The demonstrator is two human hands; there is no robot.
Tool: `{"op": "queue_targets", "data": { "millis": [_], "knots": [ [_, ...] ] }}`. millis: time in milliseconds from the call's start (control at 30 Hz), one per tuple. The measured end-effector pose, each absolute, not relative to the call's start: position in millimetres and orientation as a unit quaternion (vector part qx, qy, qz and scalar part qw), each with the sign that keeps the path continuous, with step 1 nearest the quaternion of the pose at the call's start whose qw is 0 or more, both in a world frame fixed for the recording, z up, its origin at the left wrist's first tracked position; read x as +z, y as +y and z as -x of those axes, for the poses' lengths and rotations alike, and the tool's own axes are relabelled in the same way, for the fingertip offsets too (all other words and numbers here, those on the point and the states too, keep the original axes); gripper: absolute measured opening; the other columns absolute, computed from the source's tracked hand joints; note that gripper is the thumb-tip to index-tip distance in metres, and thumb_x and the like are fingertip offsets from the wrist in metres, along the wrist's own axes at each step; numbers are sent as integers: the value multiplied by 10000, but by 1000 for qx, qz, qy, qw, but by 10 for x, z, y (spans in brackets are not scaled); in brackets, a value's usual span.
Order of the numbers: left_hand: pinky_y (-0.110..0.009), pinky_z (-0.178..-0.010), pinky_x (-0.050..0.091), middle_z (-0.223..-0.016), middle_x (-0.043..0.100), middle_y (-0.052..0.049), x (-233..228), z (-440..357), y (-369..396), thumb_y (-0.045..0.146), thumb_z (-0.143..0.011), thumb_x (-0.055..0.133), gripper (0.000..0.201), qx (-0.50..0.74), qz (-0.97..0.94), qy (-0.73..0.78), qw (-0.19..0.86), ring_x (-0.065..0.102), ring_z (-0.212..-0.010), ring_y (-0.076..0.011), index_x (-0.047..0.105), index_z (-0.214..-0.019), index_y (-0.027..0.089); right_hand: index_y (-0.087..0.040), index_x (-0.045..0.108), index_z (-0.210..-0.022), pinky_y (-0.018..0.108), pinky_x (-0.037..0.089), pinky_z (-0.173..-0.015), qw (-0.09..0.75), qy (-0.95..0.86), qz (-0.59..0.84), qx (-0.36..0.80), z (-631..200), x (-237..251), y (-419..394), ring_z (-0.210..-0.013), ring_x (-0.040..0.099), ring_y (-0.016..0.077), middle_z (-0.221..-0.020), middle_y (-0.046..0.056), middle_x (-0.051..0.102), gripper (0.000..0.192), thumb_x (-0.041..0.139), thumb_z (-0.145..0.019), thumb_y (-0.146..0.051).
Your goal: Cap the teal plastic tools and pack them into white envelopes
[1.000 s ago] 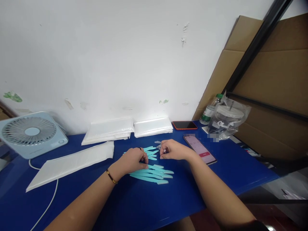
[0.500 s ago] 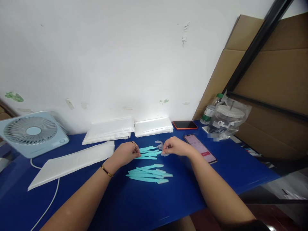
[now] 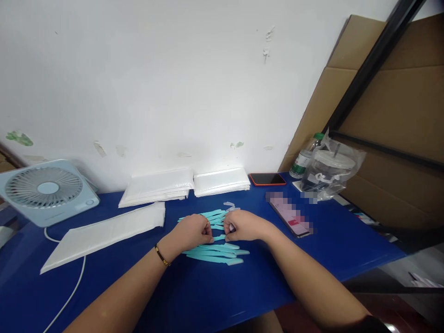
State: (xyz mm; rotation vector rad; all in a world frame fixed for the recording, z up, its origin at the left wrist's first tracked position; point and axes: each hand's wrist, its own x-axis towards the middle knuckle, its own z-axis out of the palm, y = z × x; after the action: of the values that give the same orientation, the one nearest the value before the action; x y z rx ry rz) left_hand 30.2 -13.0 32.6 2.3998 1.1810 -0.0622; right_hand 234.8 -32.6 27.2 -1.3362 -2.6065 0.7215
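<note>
Several flat turquoise plastic sticks lie on the blue table [image 3: 243, 286] in two loose groups: a far pile [image 3: 208, 215] and a near row [image 3: 217, 253]. My left hand [image 3: 192, 232] and my right hand [image 3: 243, 226] meet fingertip to fingertip between the groups. Together they pinch one turquoise stick [image 3: 219, 237], and my right fingers also close on a small clear cap at its end. A few more clear caps [image 3: 229, 205] lie just beyond the far pile.
White bag stacks [image 3: 156, 187] [image 3: 221, 182] line the wall, and a long white bag [image 3: 104, 233] lies to the left. A pale blue fan [image 3: 46, 190] with a white cord stands far left. Two phones [image 3: 266, 179] [image 3: 289, 213], a bagged cup [image 3: 328, 172] and a bottle [image 3: 302, 159] sit right, before leaning cardboard.
Both hands came back from the far pile toward me and drew together. They now meet over the near row with one stick pinched between them.
</note>
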Motion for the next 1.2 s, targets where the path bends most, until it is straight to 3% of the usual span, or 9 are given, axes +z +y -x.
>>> {"op": "queue_targets", "data": {
  "millis": [267, 400, 500, 667, 833, 1033, 1200],
  "knots": [
    [-253, -596, 352, -820, 636, -26, 358, -199, 36, 388, -721, 604, 197, 24, -879, 454, 145, 565, -716, -163, 680, -761, 210, -171, 663, -704, 215, 347, -555, 148, -804, 545, 186, -2585, 306, -195, -667, 560, 131, -771, 18, 638, 92, 703, -692, -254],
    [-245, -552, 340, -808, 619, -4, 399, -227, -43, 493, -657, 651, 301, 15, -884, 426, 195, 559, -687, -153, 680, -811, 237, -175, 677, -700, 220, 368, -596, 168, -793, 561, 168, -2646, 332, -182, -689, 571, 139, -765, 27, 653, 44, 673, -707, -218],
    [-240, -507, 317, -738, 618, 9, 417, -276, -142, 463, -641, 669, 236, -25, -887, 390, 247, 546, -645, -140, 694, -738, 250, -168, 683, -710, 217, 379, -600, 175, -802, 539, 189, -2648, 359, -209, -695, 579, 141, -780, 35, 669, 51, 633, -716, -173],
    [-240, -473, 305, -642, 613, 16, 414, -289, -173, 396, -688, 624, 171, -52, -870, 400, 282, 519, -573, -129, 684, -683, 237, -174, 710, -741, 226, 387, -574, 138, -820, 481, 277, -2665, 396, -252, -650, 574, 138, -769, 18, 676, 180, 653, -736, -345],
    [-241, -522, 329, -742, 620, 1, 400, -217, -53, 421, -696, 618, 196, -2, -874, 426, 235, 538, -642, -142, 682, -709, 236, -186, 716, -738, 216, 370, -533, 75, -837, 414, 350, -2684, 381, -251, -597, 541, 116, -690, -14, 645, 267, 684, -699, -448],
    [-249, -559, 343, -778, 620, -9, 392, -80, 102, 410, -688, 622, 191, 6, -863, 473, 178, 556, -699, -166, 677, -733, 232, -173, 704, -713, 220, 363, -549, 138, -802, 510, 279, -2755, 297, -152, -630, 564, 128, -733, 9, 654, 226, 682, -711, -398],
    [-243, -546, 335, -801, 632, -3, 413, -150, 5, 519, -633, 646, 323, 5, -871, 450, 198, 559, -683, -165, 685, -794, 242, -188, 710, -783, 220, 369, -576, 183, -781, 559, 209, -2801, 330, -140, -705, 576, 145, -799, 24, 662, 188, 688, -699, -355]
  ]
}}
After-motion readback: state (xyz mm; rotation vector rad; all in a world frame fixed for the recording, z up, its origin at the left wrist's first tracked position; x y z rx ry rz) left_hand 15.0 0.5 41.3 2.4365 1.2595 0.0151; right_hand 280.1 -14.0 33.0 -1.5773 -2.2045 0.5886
